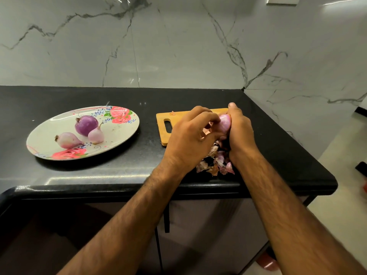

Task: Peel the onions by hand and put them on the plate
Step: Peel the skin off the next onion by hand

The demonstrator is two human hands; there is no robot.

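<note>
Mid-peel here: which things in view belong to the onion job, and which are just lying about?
Job:
- onion, gripped by left hand and right hand
- three peeled onions lying on the plate
- plate

Lying about:
- cutting board, partly hidden by the hands
- pile of skins near the counter's front edge
- counter

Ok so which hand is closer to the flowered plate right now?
Left. The left hand sits between the plate and the right hand; both grip one onion over the cutting board, right of the plate.
</note>
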